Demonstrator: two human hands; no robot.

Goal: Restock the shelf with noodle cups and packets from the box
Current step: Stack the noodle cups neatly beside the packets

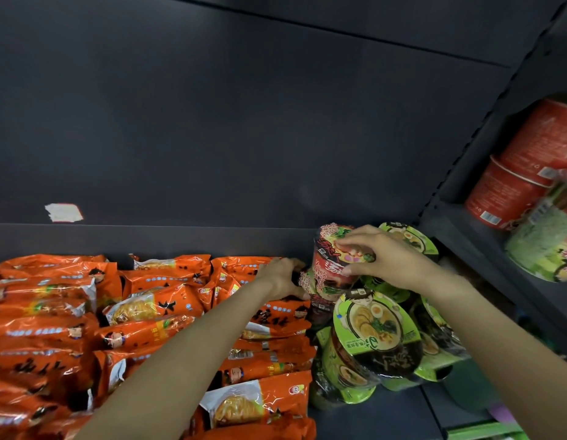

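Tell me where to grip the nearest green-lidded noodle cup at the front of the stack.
Take the green-lidded noodle cup by its rim from above, fingers on opposite edges. It tilts toward the camera with its lid exposed, while neighbouring cups crowd its lower wall.

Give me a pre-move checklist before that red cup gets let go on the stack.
1. Right hand grips the top red noodle cup: ok.
2. Left hand steadies the lower red cup: ok.
3. Top cup sits level: not ok, it tilts.
4. Green cups beside it stand stable: not ok, they lean.
5. Orange packets clear of the cups: cannot tell.
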